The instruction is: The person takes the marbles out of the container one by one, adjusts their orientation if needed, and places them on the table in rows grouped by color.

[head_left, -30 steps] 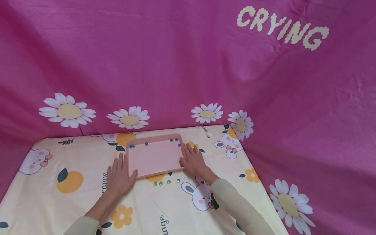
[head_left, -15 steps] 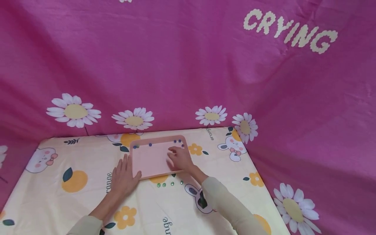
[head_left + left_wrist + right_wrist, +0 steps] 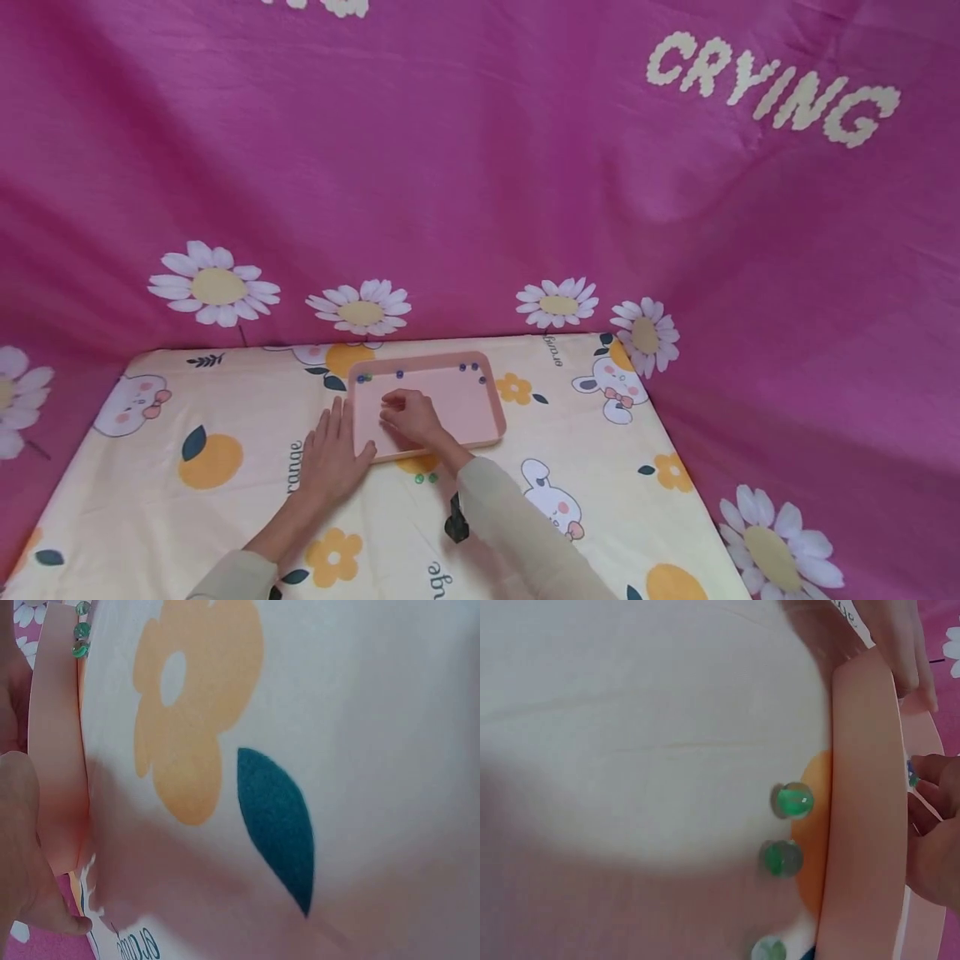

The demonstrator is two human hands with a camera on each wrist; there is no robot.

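A pink rectangular tray [image 3: 496,417] lies on the cloth-covered table. My left hand [image 3: 330,458] rests at its left side, fingers extended and thumb at the near left corner. Over the left half of the tray hovers my right hand [image 3: 414,418], fingers loosely bent, with nothing visibly held. Along the far wall inside are blue marbles [image 3: 400,374], several in all, and a green marble [image 3: 368,377] near the far left corner. In front of the tray, green marbles [image 3: 793,800] sit on the cloth in a row; my right forearm hides some in the head view.
The cream cloth [image 3: 247,533] bears printed rabbits, oranges and flowers. A magenta curtain [image 3: 465,167] with daisies and lettering hangs behind and to the sides of the table.
My right hand has left the tray's right side and moved left across the inside, toward the left end. The left hand stays at the left side. The head view has shifted slightly.
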